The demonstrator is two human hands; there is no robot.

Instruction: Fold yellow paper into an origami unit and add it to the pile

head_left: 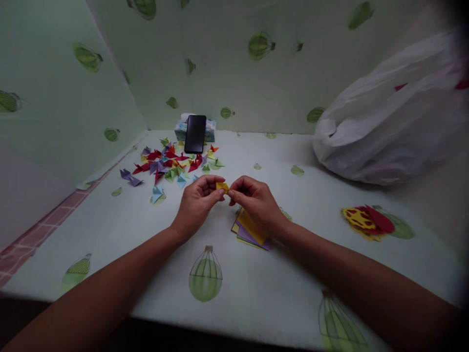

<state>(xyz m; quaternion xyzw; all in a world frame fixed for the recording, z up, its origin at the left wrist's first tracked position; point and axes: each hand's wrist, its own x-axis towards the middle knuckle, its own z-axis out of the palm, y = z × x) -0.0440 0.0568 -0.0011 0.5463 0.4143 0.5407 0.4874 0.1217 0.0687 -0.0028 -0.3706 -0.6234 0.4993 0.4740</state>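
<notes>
A small folded piece of yellow paper [222,187] is held up between both hands over the middle of the table. My left hand [200,203] pinches its left side between thumb and fingers. The right edge is gripped by the closed fingertips of my right hand [258,203]. Below and partly behind my right hand lies a loose stack of square paper sheets [252,232], yellow and purple among them. A heap of folded paper cranes [172,164] in red, purple, green, blue and yellow spreads out beyond my left hand.
A dark phone [195,134] leans against a tissue box [210,130] by the back wall. At the right, a bulging white plastic bag [381,117] rests on the table [146,303]. Red and yellow cut-out shapes [366,222] lie in front of it.
</notes>
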